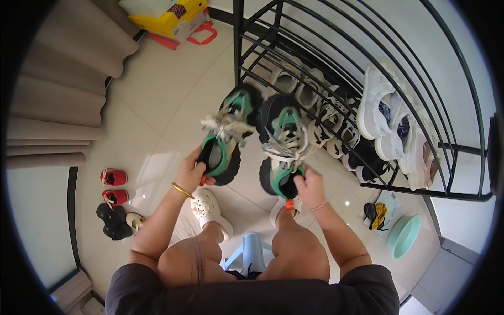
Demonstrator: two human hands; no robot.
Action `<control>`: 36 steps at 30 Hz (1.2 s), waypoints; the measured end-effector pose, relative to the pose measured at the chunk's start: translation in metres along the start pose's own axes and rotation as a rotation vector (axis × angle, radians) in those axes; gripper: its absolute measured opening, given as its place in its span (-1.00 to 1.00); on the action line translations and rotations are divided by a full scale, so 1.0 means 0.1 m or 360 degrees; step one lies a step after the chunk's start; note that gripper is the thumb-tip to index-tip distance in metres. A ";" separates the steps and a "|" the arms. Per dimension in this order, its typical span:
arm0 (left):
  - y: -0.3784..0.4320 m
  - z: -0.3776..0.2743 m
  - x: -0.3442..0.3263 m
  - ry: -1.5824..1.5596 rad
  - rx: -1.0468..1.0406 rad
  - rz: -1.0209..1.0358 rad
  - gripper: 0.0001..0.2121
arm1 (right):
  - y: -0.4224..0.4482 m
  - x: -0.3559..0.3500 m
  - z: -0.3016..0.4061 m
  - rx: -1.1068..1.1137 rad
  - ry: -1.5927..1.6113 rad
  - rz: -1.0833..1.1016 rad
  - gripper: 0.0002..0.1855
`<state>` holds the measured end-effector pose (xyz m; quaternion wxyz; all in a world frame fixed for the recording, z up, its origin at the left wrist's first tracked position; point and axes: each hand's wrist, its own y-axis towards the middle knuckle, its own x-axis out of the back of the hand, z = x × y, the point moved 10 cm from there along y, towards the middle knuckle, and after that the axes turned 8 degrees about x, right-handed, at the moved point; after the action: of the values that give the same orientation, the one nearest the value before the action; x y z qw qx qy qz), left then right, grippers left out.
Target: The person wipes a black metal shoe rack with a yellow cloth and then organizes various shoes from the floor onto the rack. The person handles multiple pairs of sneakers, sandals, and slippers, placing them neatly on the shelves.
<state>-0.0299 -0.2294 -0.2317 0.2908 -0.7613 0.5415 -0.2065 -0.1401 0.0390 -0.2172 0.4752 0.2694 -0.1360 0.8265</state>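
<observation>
My left hand [191,171], with a gold bangle at its wrist, grips the heel collar of a green, black and cream sneaker [225,155]. The matching sneaker [281,138] is held at its heel by my right hand [311,186]. Both sneakers are off the floor, toes pointing away from me, with pale laces tied over their tongues. They are side by side with a narrow gap between them. An orange heel tab [289,204] shows on the right one. Below them are my feet in cream clogs [205,208].
A black metal shoe rack [237,51] with several shoes stands ahead and right. Red shoes [115,177] and black shoes [113,222] lie left near the curtain [71,59]. A yellow box [167,19] is at upper left, a mint basin [404,237] at right, a blue stool [252,252] beneath me.
</observation>
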 end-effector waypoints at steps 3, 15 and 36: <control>-0.05 -0.92 -0.34 0.0220 -0.0210 0.0145 -0.49 | 0.25 0.56 0.43 0.0073 -0.0041 -0.0174 -0.63; 0.81 -2.58 -1.68 0.0420 -0.0623 0.0107 -0.76 | 1.37 1.66 0.11 -0.0161 -0.0210 -0.0959 -0.72; 0.98 -2.77 -1.83 0.1236 -0.1350 -0.0504 -0.31 | 1.46 1.44 0.94 0.0744 -0.0484 -0.0885 0.02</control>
<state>-0.3334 -0.1417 -0.0899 -0.2924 -0.7512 0.5233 -0.2763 -0.2935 0.0218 -0.0531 0.5812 0.5163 0.0650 0.6256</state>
